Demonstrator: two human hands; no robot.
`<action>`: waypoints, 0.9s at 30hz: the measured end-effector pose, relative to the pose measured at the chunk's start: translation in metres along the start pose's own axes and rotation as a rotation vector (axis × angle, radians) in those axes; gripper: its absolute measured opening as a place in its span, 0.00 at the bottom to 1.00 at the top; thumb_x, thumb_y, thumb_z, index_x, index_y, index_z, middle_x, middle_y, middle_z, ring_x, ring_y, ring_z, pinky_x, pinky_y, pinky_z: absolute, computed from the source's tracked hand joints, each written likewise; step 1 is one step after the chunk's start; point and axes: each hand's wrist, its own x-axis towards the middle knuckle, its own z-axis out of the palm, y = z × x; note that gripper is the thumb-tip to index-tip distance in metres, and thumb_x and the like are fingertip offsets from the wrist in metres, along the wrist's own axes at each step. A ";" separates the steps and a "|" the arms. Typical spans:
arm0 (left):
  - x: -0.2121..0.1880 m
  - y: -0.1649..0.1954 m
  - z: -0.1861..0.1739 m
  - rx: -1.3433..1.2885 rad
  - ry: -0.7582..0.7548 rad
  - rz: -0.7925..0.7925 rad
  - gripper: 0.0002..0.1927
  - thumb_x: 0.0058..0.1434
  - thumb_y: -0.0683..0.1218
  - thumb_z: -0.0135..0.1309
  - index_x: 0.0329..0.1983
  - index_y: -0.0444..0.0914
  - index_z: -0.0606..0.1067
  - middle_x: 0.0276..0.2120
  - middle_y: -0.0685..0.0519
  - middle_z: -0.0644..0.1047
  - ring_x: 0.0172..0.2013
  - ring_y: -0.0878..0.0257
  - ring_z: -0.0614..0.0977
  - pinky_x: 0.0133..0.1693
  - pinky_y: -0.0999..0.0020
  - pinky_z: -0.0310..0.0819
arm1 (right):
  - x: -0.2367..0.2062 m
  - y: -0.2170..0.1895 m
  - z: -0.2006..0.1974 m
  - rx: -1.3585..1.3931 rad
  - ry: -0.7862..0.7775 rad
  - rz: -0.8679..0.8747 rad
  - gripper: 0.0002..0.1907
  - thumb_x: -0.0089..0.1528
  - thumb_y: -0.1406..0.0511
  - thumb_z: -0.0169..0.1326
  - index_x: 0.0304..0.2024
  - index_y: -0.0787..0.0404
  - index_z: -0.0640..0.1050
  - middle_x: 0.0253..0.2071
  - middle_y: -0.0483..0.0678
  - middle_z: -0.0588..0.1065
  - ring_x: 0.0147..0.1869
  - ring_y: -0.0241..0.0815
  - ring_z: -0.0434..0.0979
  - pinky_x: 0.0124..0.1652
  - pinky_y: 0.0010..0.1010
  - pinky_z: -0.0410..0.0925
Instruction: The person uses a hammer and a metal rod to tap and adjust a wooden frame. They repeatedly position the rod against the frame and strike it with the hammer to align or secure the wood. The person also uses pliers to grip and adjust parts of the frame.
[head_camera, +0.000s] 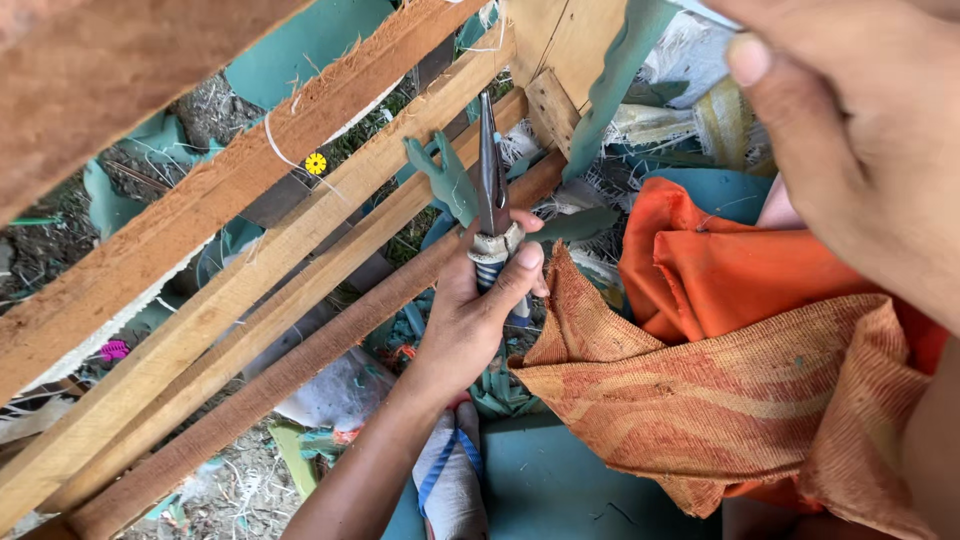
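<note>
- Two bare hands in view, both the person's own, over a slatted wooden frame (250, 250) tipped on its side.
- Left hand (478, 300) wrapped around the striped handles of long-nose pliers (491, 180), thumb pressed on the near side, fingers curled shut around the grip.
- Pliers upright, nose pointing away towards the upper slats, jaws together or nearly so beside a torn strip of green covering (445, 180); cannot tell whether gripping it.
- Green strip hanging off the middle slat, just left of the pliers' nose, curled and ragged at the end.
- Right hand (850, 150) large and blurred in the upper right corner, close to the camera, thumb up, fingers bent loosely; cannot tell whether holding anything.
- Orange woven cloth (720, 390) bunched below the right hand, folded over itself, its near corner touching the left hand's thumb.
- More green sheet (560, 490) flat along the bottom edge, under the cloth.
- Sandalled foot (450, 470) with blue straps below the left wrist.
- Small yellow flower (316, 163) showing between the upper slats, against bare soil and dry grass.
</note>
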 end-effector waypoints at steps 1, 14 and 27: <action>0.000 0.001 -0.001 0.022 0.012 -0.019 0.18 0.71 0.53 0.53 0.58 0.38 0.72 0.30 0.57 0.77 0.32 0.72 0.76 0.34 0.75 0.68 | -0.005 0.001 0.003 0.078 0.002 0.091 0.13 0.77 0.68 0.42 0.61 0.67 0.72 0.34 0.50 0.71 0.33 0.42 0.71 0.33 0.32 0.68; 0.020 0.036 0.037 -0.274 -0.073 0.311 0.34 0.78 0.52 0.51 0.78 0.35 0.53 0.70 0.39 0.68 0.67 0.57 0.73 0.69 0.61 0.69 | -0.051 -0.034 0.075 0.627 -0.028 0.286 0.21 0.70 0.69 0.48 0.66 0.64 0.69 0.32 0.49 0.75 0.29 0.38 0.80 0.29 0.28 0.76; 0.032 0.011 0.071 -0.606 0.147 0.168 0.19 0.78 0.47 0.52 0.61 0.27 0.67 0.46 0.47 0.73 0.40 0.59 0.76 0.41 0.66 0.76 | -0.074 -0.011 0.036 0.158 0.068 0.001 0.15 0.73 0.66 0.55 0.61 0.63 0.75 0.44 0.53 0.76 0.39 0.39 0.79 0.38 0.27 0.72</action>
